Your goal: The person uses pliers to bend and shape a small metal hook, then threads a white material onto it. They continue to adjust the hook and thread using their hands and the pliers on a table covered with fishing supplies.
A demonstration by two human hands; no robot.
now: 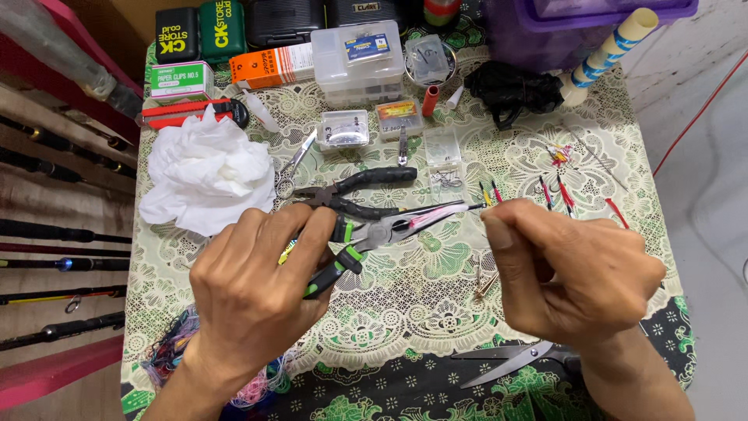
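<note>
While left hand (253,281) grips green-handled pliers (366,238), right hand (569,269) pinches perhaps thread; patterned tablecloth (421,304) cluttered.

Open cloth between hands; black pliers (366,187), tissue wad (206,171) block ahead, scissors (510,360) near right wrist.

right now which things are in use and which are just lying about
In use: left hand, green pliers, pink strands, right hand.
Lying about: black pliers, tissue, scissors, clear boxes, thread pile.
</note>
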